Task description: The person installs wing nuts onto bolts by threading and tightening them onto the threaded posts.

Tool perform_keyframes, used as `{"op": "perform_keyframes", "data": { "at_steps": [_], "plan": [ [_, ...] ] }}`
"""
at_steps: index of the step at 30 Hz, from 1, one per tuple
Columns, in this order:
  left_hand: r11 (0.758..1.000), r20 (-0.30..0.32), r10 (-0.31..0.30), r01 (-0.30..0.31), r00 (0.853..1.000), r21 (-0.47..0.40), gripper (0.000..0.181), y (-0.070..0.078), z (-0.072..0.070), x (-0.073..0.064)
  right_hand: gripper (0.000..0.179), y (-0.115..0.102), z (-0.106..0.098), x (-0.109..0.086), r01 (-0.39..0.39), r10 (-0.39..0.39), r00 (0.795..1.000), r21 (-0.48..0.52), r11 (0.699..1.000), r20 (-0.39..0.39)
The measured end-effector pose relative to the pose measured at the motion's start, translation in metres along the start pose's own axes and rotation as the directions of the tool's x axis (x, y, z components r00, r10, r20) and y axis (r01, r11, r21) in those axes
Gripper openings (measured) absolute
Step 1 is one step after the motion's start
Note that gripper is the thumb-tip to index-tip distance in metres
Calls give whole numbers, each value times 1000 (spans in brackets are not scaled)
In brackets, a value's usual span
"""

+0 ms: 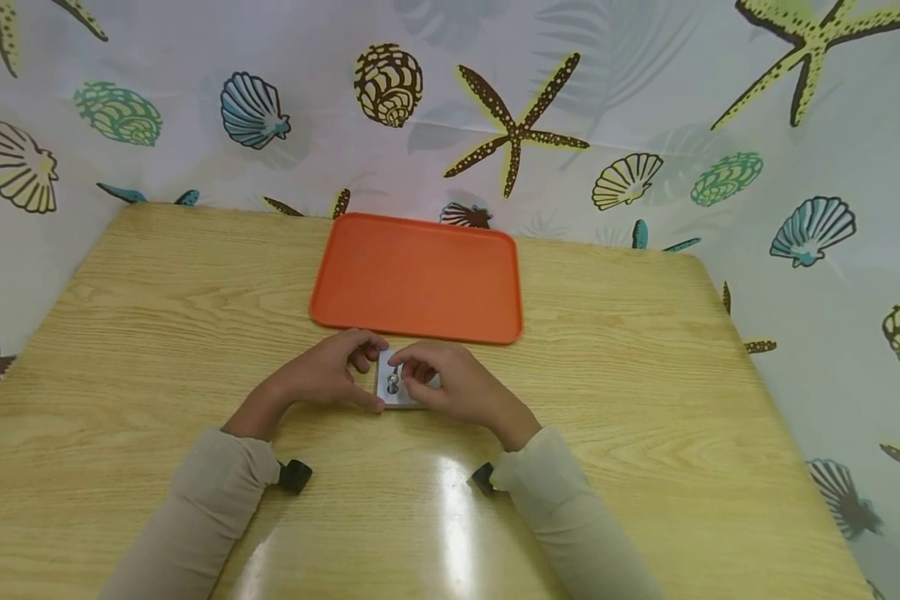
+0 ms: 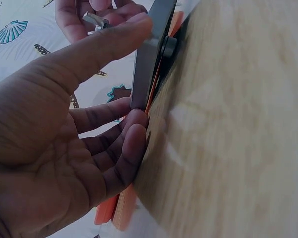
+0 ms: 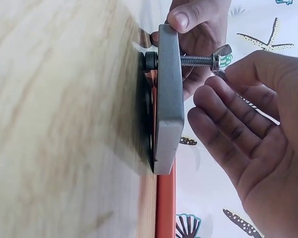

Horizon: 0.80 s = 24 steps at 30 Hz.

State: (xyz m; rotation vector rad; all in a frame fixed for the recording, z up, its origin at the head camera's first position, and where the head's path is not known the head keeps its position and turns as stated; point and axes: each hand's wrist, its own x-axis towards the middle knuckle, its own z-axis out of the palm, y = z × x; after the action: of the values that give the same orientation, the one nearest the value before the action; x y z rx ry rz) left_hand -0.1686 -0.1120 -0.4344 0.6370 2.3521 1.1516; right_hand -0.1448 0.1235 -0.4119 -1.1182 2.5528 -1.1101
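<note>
A flat grey metal plate (image 1: 387, 400) lies on the table between both hands. A threaded bolt (image 3: 196, 61) passes through it, with its dark round head (image 3: 151, 60) on the underside and a wing nut (image 3: 221, 57) near its free end. My left hand (image 1: 337, 371) grips the plate at one end, thumb on the near edge and fingers at the far edge. My right hand (image 1: 453, 383) reaches over the plate, its thumb and index finger at the wing nut, other fingers curled loosely. The plate's right part is hidden beneath this hand in the head view.
An orange tray (image 1: 420, 275) lies just beyond the hands on the wood-grain table (image 1: 622, 375). A pale curtain (image 1: 307, 50) printed with shells and starfish hangs behind the table and along its sides. Dark wrist cameras (image 1: 295, 476) sit under the sleeves.
</note>
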Motion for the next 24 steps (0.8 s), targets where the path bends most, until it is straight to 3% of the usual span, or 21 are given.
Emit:
{"op": "perform_keyframes", "data": {
  "at_steps": [9, 24],
  "plan": [
    [1000, -1, -8, 8, 1000, -25, 79, -2, 2, -1, 14, 5, 1, -1, 13, -12, 999, 24, 1000, -44],
    [1000, 0, -2, 2, 1000, -28, 80, 1, 1, 0, 6, 5, -1, -1, 22, -20, 998, 34, 999, -53]
  ]
}}
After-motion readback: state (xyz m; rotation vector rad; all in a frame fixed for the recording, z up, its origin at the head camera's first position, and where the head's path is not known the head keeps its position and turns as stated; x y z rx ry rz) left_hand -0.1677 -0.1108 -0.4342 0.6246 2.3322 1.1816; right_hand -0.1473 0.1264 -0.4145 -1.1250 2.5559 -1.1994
